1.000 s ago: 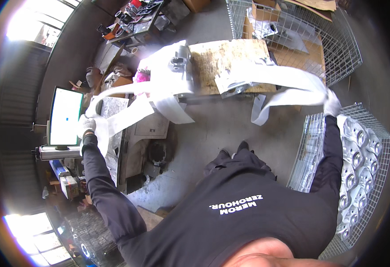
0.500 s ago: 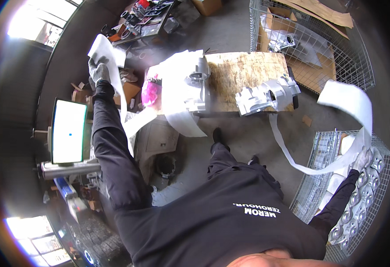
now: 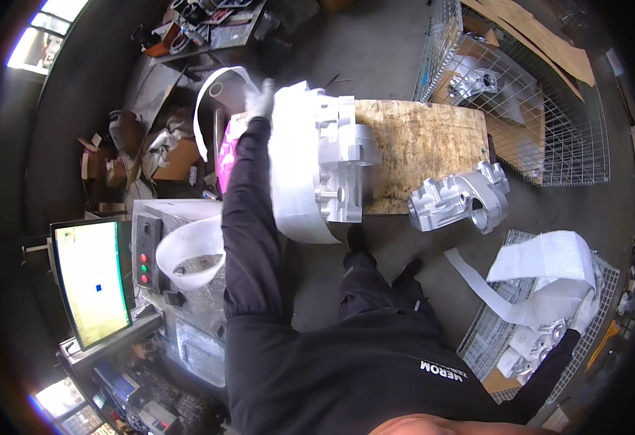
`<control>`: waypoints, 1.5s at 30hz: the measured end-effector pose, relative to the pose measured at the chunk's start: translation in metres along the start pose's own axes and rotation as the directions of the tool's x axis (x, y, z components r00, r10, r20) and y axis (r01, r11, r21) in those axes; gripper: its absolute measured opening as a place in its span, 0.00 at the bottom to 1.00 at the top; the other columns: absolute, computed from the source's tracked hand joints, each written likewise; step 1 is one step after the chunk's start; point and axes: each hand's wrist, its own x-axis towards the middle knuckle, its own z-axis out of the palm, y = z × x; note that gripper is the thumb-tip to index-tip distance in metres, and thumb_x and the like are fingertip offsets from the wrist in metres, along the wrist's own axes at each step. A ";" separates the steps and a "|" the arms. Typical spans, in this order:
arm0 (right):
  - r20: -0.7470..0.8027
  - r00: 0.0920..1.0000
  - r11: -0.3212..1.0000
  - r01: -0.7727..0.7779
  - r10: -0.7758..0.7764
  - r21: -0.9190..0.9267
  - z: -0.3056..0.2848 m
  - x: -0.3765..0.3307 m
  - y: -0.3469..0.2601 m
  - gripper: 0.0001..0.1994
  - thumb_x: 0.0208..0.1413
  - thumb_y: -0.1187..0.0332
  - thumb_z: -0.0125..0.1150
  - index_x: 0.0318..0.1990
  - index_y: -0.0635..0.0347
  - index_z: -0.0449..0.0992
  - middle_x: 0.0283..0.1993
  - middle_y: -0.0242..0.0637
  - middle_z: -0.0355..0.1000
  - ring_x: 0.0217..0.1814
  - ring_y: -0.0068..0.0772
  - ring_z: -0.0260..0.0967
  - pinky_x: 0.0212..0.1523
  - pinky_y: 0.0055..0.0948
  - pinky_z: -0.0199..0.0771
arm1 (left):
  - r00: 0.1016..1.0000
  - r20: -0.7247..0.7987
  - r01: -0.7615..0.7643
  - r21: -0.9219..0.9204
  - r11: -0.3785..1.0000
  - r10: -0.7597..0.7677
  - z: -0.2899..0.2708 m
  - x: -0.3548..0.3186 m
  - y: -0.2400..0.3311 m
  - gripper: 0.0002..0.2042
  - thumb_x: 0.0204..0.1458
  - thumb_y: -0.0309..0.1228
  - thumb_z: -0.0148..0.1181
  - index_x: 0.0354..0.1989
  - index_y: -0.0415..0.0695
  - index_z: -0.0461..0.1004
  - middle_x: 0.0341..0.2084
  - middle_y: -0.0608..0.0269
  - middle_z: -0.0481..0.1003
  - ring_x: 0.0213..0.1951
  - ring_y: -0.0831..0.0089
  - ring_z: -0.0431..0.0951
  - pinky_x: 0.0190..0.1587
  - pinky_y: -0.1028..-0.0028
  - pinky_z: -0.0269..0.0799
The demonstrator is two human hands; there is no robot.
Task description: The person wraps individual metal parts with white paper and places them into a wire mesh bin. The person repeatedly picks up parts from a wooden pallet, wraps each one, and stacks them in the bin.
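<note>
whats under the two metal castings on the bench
Both aluminium castings rest on a worn wooden board. White foam sheet wraps the left one, near the gloved left hand. What supports the board is hidden beneath it.

A monitor [image 3: 93, 279] with a lit yellowish screen stands at the near left. Just right of it, a control box [image 3: 145, 250] carries red and green buttons, with a white bucket [image 3: 190, 250] of grey granules beside it. A wire mesh cage [image 3: 520, 94] lined with cardboard sheets stands far right. Scrap metal and boxes [image 3: 158, 148] lie on the floor far left.
</note>
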 end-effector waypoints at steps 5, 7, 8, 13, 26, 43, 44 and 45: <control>0.064 0.963 0.742 -0.242 0.261 0.625 0.015 0.010 -0.079 0.25 0.66 0.58 0.46 0.62 0.71 0.68 0.60 0.48 0.70 0.57 0.37 0.67 0.62 0.33 0.64 | 0.967 0.209 -0.108 -0.197 0.975 0.149 0.029 -0.212 0.125 0.15 0.60 0.36 0.58 0.49 0.41 0.73 0.35 0.48 0.78 0.36 0.55 0.79 0.42 0.65 0.75; -0.130 0.991 0.916 0.027 0.028 0.401 0.037 0.023 -0.088 0.26 0.68 0.55 0.44 0.63 0.69 0.66 0.62 0.46 0.68 0.59 0.35 0.67 0.63 0.32 0.64 | 0.716 0.524 0.032 -0.685 0.728 0.461 0.011 -0.307 0.185 0.10 0.61 0.33 0.58 0.44 0.41 0.76 0.34 0.54 0.79 0.36 0.66 0.80 0.40 0.73 0.76; -0.018 0.987 0.773 -0.116 0.163 0.623 0.045 0.033 -0.091 0.27 0.68 0.53 0.44 0.62 0.68 0.66 0.61 0.45 0.69 0.60 0.37 0.67 0.63 0.34 0.64 | 0.514 0.702 0.287 -0.682 0.672 0.492 0.002 -0.351 0.214 0.12 0.62 0.36 0.57 0.44 0.40 0.77 0.35 0.56 0.79 0.37 0.67 0.80 0.43 0.71 0.75; 0.601 0.796 -0.061 -0.598 0.067 0.799 0.072 0.043 -0.123 0.22 0.64 0.62 0.55 0.63 0.59 0.66 0.59 0.42 0.71 0.61 0.40 0.68 0.64 0.42 0.65 | -0.376 0.752 0.906 0.176 0.385 0.542 -0.006 -0.509 0.335 0.35 0.62 0.61 0.43 0.51 0.36 0.74 0.44 0.54 0.78 0.47 0.70 0.78 0.51 0.70 0.74; 0.572 0.811 -0.233 -0.537 0.123 0.811 0.130 0.039 0.195 0.13 0.56 0.78 0.50 0.49 0.71 0.70 0.52 0.48 0.73 0.58 0.42 0.71 0.59 0.36 0.74 | 0.452 0.853 0.665 -0.129 -0.736 0.259 0.121 -0.624 0.442 0.32 0.55 0.50 0.60 0.61 0.40 0.65 0.57 0.54 0.71 0.61 0.55 0.68 0.67 0.53 0.57; 0.562 0.700 0.020 -0.633 0.441 0.773 0.150 0.190 0.472 0.25 0.63 0.53 0.53 0.61 0.60 0.67 0.58 0.39 0.72 0.57 0.42 0.72 0.58 0.41 0.72 | 0.345 0.636 0.817 -0.565 -0.113 -0.691 -0.039 -0.568 0.116 0.19 0.53 0.31 0.61 0.54 0.38 0.72 0.45 0.56 0.77 0.47 0.59 0.77 0.54 0.64 0.74; 0.482 0.739 0.209 -0.624 0.471 0.753 0.176 0.204 0.466 0.26 0.60 0.55 0.57 0.59 0.65 0.69 0.57 0.41 0.73 0.55 0.41 0.72 0.56 0.42 0.72 | 0.448 0.487 0.855 -0.479 0.200 -0.750 -0.039 -0.582 0.098 0.18 0.52 0.27 0.60 0.52 0.37 0.72 0.45 0.56 0.77 0.45 0.61 0.78 0.51 0.66 0.74; 0.348 0.774 0.410 -0.592 0.529 0.694 0.205 0.221 0.455 0.26 0.58 0.57 0.61 0.57 0.70 0.70 0.55 0.43 0.73 0.54 0.40 0.73 0.54 0.42 0.73 | 0.531 0.332 0.846 -0.258 0.467 -0.780 -0.037 -0.598 0.082 0.17 0.51 0.23 0.58 0.51 0.35 0.73 0.44 0.55 0.77 0.43 0.64 0.79 0.48 0.68 0.75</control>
